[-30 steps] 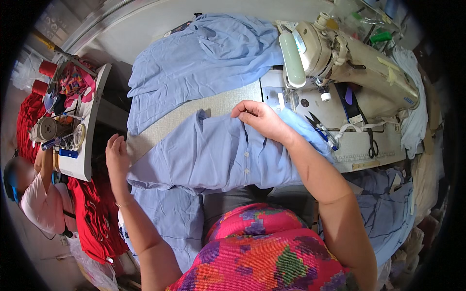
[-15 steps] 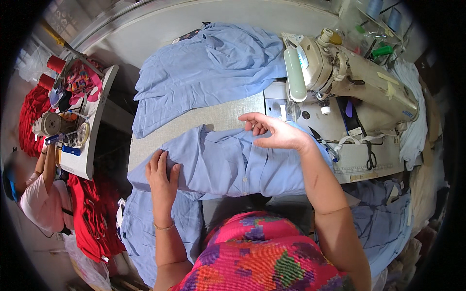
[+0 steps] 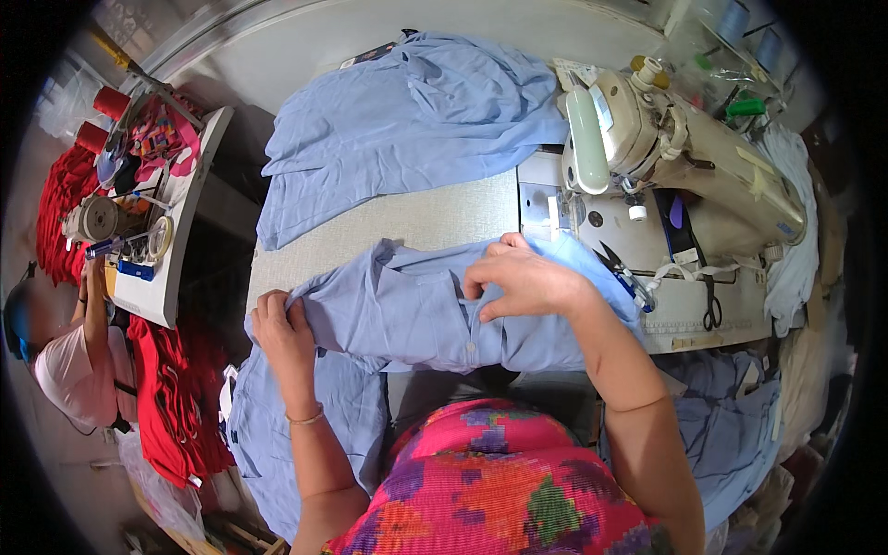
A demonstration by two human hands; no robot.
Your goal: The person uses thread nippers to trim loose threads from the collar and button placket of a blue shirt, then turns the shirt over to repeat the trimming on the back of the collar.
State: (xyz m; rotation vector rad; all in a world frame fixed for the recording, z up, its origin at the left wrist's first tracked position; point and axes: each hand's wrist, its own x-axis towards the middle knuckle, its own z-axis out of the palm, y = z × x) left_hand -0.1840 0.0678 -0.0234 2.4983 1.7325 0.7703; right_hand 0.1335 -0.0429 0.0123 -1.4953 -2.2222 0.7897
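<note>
A light blue shirt lies bunched across the near side of the sewing table. My left hand grips its left edge, fingers curled into the cloth. My right hand pinches the fabric near the button strip at the middle. A cream sewing machine stands to the right of my right hand. A pile of more blue shirts lies at the back of the table.
Small snips and black scissors lie on the machine bed. More blue garments hang off the table at left and right. Another person works at a white table with red cloth on the left.
My left hand moved right and closed on the shirt's left edge. My right hand pulled back toward me and gathered the fabric, which is now bunched up instead of flat.
</note>
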